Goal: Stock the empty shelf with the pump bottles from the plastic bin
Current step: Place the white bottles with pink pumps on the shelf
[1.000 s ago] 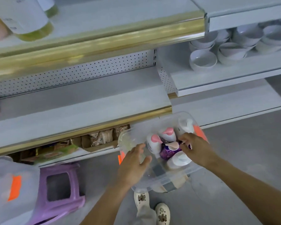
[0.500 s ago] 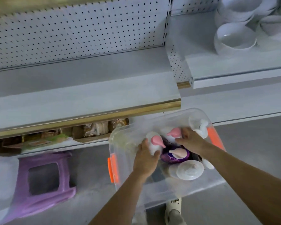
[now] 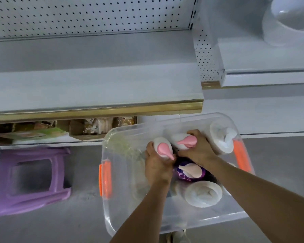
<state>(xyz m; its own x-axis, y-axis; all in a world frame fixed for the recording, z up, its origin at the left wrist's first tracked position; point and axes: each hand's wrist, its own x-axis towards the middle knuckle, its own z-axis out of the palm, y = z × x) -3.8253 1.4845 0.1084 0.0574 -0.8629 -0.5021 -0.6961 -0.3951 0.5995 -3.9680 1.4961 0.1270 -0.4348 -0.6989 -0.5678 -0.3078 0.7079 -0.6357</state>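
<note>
I see left hand (image 3: 156, 165) fingers curled round the left pink-pump bottle (image 3: 162, 149), right hand (image 3: 198, 149) wrapped on the right pink-pump bottle (image 3: 180, 140) (both upright, inside the plastic bin (image 3: 109, 204)). The shelf (image 3: 95, 88) sits just behind.

One view only — a wide-angle camera worn on the head, looking steeply down and forward. The plastic bin (image 3: 112, 216) lies close below, toward the lower right; the shelf (image 3: 95, 88) crosses the upper frame — farther off; the floor (image 3: 60, 225) fills the lower left.
</note>
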